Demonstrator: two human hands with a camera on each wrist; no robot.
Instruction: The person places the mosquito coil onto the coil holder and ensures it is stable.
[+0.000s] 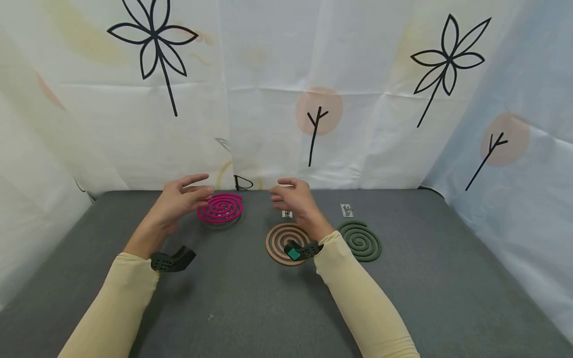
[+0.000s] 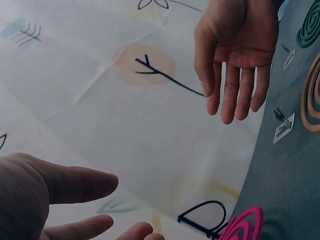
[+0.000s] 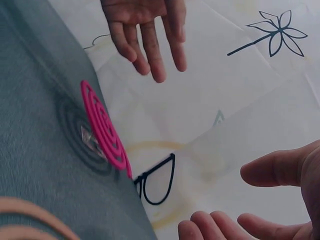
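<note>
The bright pink, flat spiral coil (image 1: pixel 219 209) is raised above the grey table (image 1: pixel 237 298), near the far edge and left of its middle; the right wrist view shows a shiny metal piece (image 3: pixel 91 142) and a shadow beneath it. The step in hand looks like mounting coils on metal supports, with this one seemingly placed. The next move probably calls for pinching another coil by its rim and centring it level over a prong. The left hand (image 1: pixel 176 204) is loosely spread, empty, and just beside the pink coil without touching it. The right hand (image 1: pixel 297 201) is likewise relaxed and released, in the air near the far edge. Below it lies a flat tan-brown spiral coil (image 1: pixel 277 241), with a small silvery pronged plate (image 1: pixel 287 214) behind; farther right lies a flat dark green spiral coil (image 1: pixel 359 242), a second silvery plate (image 1: pixel 346 210) behind it.
</note>
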